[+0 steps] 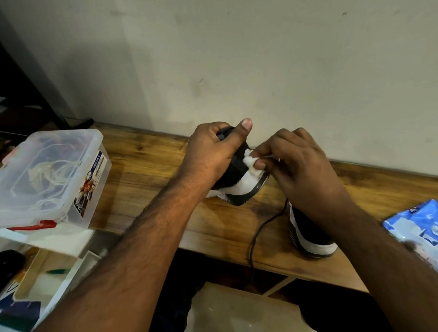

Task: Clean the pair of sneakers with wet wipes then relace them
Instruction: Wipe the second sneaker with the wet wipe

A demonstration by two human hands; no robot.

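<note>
Gripping the sneaker (237, 184) above the counter (148, 163), the left hand (211, 155) steadies it while the right hand (295, 163) pinches the wipe (249, 162); excessive rubbing pressure could twist it loose.

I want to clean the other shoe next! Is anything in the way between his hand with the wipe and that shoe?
Nothing visible blocks it. The right hand holds the wet wipe against the sneaker gripped by the left hand; the second sneaker stands right beneath the right forearm, a black cable lying beside it.
</note>
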